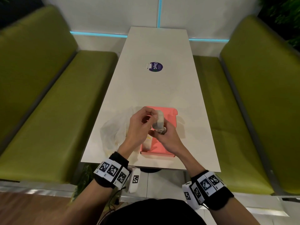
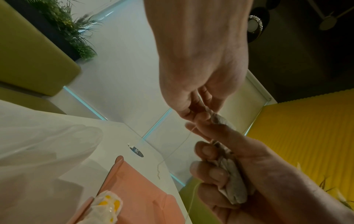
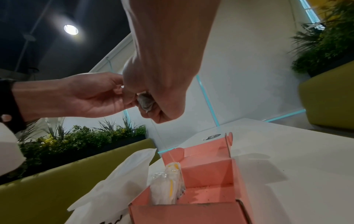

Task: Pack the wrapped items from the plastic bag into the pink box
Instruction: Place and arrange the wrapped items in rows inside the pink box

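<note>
both hands meet above the pink box [image 1: 162, 148] — the right hand [image 1: 167, 135] grips a grey wrapped item [image 1: 159, 121], the left hand [image 1: 139, 122] pinches its top; another wrapped item [image 3: 170, 186] stands below in the box, plastic bag [image 1: 113, 132] left.

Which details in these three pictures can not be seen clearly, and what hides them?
- Wrapped item: both hands cover most of it in every view.
- Pink box interior, head view: left hand and right hand hide its middle.
- Plastic bag contents: the cloudy film hides them.
- Sticker small print: too small.
</note>
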